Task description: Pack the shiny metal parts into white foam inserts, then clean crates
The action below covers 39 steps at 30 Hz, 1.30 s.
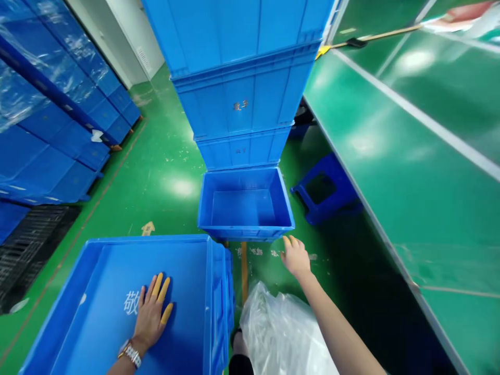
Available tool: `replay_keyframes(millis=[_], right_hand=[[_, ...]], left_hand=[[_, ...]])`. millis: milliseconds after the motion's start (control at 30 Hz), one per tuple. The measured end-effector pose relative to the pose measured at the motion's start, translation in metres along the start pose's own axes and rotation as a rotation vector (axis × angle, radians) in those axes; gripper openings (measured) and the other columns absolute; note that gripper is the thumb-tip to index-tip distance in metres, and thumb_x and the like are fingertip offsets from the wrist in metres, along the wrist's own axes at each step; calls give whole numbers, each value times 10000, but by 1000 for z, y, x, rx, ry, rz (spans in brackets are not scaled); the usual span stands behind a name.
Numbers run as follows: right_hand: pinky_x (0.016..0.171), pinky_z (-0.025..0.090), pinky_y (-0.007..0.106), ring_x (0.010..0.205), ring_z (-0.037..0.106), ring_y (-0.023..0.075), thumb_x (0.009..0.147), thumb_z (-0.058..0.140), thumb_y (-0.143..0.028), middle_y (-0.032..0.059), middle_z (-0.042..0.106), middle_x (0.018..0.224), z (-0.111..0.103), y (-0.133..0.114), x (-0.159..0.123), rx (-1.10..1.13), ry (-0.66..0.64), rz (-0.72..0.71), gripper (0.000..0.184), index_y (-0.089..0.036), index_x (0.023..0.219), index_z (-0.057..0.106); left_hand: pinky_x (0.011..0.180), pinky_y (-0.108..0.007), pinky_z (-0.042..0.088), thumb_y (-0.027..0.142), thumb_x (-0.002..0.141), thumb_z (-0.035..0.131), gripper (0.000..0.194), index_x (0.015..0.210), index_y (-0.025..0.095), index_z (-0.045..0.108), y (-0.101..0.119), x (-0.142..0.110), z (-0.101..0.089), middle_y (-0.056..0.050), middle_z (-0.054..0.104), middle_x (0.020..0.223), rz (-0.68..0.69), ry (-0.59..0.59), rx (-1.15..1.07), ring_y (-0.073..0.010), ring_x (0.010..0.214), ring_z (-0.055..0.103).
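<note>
Our left hand (151,317) lies flat, fingers spread, inside a blue crate (148,239) at 7 o'clock; our right hand (297,258), open, is just beside an open blue crate (244,232) at 12 o'clock, beneath a stack of crates (242,99)

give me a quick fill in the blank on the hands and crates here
The left hand lies flat on a ____ crate.
The finger covers on that hand are ____.
The left wrist wears a ____.
The open crate by the right hand is ____.

Missing words: blue; yellow; watch; empty
</note>
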State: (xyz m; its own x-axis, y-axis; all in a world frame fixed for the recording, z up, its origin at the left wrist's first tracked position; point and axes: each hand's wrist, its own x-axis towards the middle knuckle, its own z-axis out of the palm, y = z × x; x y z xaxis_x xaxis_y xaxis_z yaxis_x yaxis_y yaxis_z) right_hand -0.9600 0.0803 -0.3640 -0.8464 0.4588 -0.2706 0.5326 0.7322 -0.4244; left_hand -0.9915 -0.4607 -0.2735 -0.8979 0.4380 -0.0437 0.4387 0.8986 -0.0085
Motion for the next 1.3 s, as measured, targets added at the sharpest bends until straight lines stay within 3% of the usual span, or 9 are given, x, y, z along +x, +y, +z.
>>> replay_keyframes(millis=[67, 167, 300, 400, 567, 733, 867, 1100, 1300], right_hand=[[1172, 276, 474, 1471, 271, 340, 832, 508, -106, 190, 382, 1567, 14, -16, 35, -253, -72, -198, 650, -81, 1479, 443], [1187, 220, 488, 1503, 222, 300, 878, 418, -50, 151, 376, 1582, 36, -35, 83, -426, -157, -270, 659, -134, 1531, 372], [972, 432, 458, 1219, 588, 345, 914, 432, -84, 249, 663, 1218, 60, -38, 130, -435, -279, -194, 431, -59, 1313, 591], [805, 466, 400, 995, 690, 338, 938, 486, -171, 244, 716, 1008, 68, -31, 146, -420, -363, -202, 274, -60, 1089, 686], [699, 437, 347, 908, 716, 304, 998, 428, -252, 169, 728, 948, 52, -37, 136, -435, -416, -343, 283, -118, 1033, 675], [597, 414, 331, 839, 723, 300, 1007, 414, -321, 138, 720, 961, -6, -62, 112, -507, -235, -387, 291, -144, 1029, 645], [540, 416, 347, 782, 727, 317, 1024, 357, -361, 129, 729, 875, -65, -92, 109, -558, -209, -365, 357, -157, 980, 646], [525, 449, 343, 728, 727, 311, 1006, 390, -334, 128, 732, 815, -174, -158, 79, -674, -90, -436, 350, -169, 863, 663], [399, 353, 327, 423, 595, 251, 944, 445, -362, 96, 663, 607, -272, -148, 28, -623, 236, -541, 356, -229, 667, 624]], left_hand=[[1249, -583, 146, 402, 936, 471, 641, 1559, 299, 357, 0, -3, 0, -85, 340, 1623, -3, -20, 30, -306, 1530, 247], [1253, -584, 143, 428, 927, 497, 691, 1580, 322, 295, -1, -8, -2, -73, 313, 1635, -6, -47, 69, -309, 1529, 249], [1255, -595, 121, 437, 927, 498, 755, 1606, 325, 189, 1, -12, -5, -74, 258, 1656, 19, -68, 107, -323, 1530, 242], [1254, -590, 108, 448, 933, 487, 760, 1612, 309, 174, 6, -11, -10, -84, 252, 1659, 38, -72, 140, -332, 1528, 242], [1231, -611, 109, 485, 954, 462, 729, 1601, 231, 240, 15, -7, -16, -118, 248, 1661, 81, -52, 162, -362, 1521, 238], [1228, -598, 66, 519, 959, 456, 719, 1592, 238, 265, 18, -6, -17, -122, 242, 1663, 74, -62, 112, -355, 1521, 228], [1231, -578, 44, 560, 959, 454, 725, 1593, 267, 258, 19, -6, -15, -106, 244, 1664, 66, -62, 72, -339, 1525, 222], [1242, -563, 83, 548, 968, 456, 696, 1590, 314, 250, 27, -3, -12, -75, 297, 1648, 62, 63, -24, -315, 1503, 290], [1241, -577, 120, 490, 986, 445, 666, 1594, 338, 221, 26, -3, 0, -63, 291, 1648, 80, 142, -85, -310, 1503, 301]])
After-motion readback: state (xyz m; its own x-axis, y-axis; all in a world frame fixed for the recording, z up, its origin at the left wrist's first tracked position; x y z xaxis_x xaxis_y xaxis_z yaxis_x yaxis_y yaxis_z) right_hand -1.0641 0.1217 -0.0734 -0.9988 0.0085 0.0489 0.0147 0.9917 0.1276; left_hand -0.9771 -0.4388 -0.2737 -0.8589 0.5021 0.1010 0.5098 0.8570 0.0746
